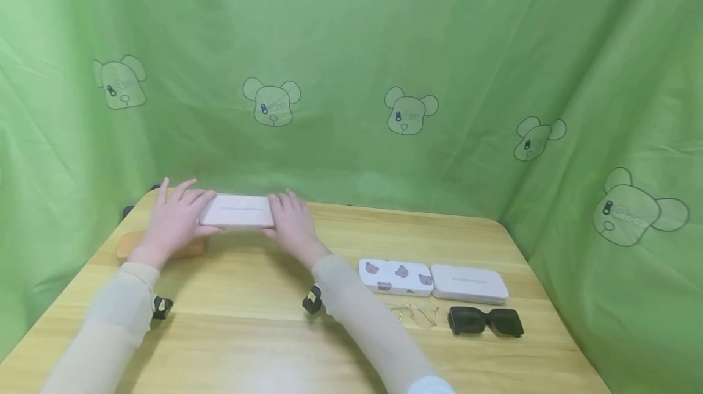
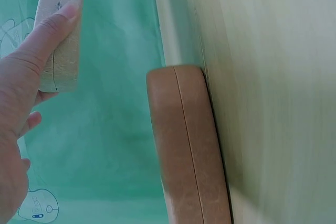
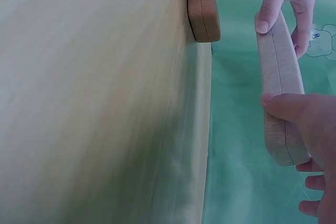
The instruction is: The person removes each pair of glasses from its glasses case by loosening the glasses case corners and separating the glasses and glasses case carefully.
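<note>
Both hands hold a pale pinkish-white glasses case [image 1: 237,211] by its two ends, lifted above the far left part of the table. The left hand [image 1: 174,218] grips the left end, its thumb pressed on the case's near side in the left wrist view. At the other end, the right hand [image 3: 320,127] has its thumb on the near side and fingers behind. The case looks closed, with a thin seam along its edge. Below the left hand lies a brown glasses case [image 2: 189,145] on the table, partly hidden by the left wrist in the head view.
On the right of the wooden table [image 1: 263,333] lie a bear-print case [image 1: 395,277] and another pale case [image 1: 469,284], end to end. In front of them are thin-framed eyeglasses [image 1: 423,315] and black sunglasses [image 1: 486,321]. A green curtain [image 1: 340,46] surrounds the table.
</note>
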Demonstrator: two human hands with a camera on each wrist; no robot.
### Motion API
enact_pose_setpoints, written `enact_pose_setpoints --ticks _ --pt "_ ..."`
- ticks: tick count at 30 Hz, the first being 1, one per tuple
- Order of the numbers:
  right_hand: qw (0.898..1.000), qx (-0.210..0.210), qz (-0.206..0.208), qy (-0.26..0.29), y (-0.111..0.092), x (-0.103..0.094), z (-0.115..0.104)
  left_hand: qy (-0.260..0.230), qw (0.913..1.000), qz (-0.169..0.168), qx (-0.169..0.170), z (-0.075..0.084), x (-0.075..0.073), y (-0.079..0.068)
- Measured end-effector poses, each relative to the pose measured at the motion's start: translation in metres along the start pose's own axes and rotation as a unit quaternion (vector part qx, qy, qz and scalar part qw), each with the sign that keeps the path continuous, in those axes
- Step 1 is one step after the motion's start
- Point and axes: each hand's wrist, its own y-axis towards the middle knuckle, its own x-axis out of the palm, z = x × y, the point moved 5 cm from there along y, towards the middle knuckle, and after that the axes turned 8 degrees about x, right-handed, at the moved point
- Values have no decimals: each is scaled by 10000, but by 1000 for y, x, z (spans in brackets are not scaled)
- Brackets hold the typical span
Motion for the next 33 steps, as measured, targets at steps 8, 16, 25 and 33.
enact_pose_setpoints --ticks 8,16,25,33 --pt "9999 40 -107 -60 -12 -6 9 -190 9991 -310 -209 10 2 1" --pt "9995 163 -175 -202 -26 -14 18 -185 9989 -387 -207 23 6 3" --pt "9992 317 -231 -111 -40 -16 30 -426 9976 -454 -294 37 16 4" --pt "9984 482 -223 166 -55 -14 44 -506 9970 -502 -300 55 22 7"
